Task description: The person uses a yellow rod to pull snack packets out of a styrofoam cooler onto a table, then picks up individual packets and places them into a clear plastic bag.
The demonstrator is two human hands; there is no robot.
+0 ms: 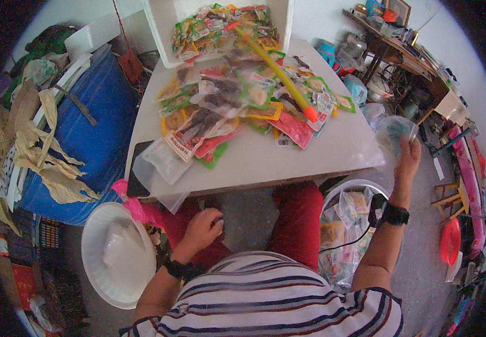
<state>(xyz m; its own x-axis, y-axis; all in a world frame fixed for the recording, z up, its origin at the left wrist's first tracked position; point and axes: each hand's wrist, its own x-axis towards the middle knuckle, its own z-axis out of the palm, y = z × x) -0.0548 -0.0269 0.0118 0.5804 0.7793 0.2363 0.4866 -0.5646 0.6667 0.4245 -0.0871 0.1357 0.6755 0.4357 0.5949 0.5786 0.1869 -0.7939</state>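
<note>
My right hand (408, 158) grips a clear plastic bag (394, 130) beyond the right edge of the white table (335, 147). Near my lap, my left hand (204, 229) has curled fingers; whether anything small is in them is hidden. Many sealed food packets (260, 90) with green, yellow and red borders lie in a pile on the table. Across the pile rests a yellow stick with orange ends (278, 73). A foam box (156, 38) behind holds more packets. At the table's near left corner, a dark flat object (140, 168) lies partly under a clear plastic sleeve (163, 162).
Below the table's right side stands a metal basin (363, 183) of bagged packets. A white tub (119, 286) with a clear bag is at lower left, beside a blue barrel (100, 105). A pink cloth or bag (142, 208) hangs near the left corner. Farther right is a wooden stool (453, 198).
</note>
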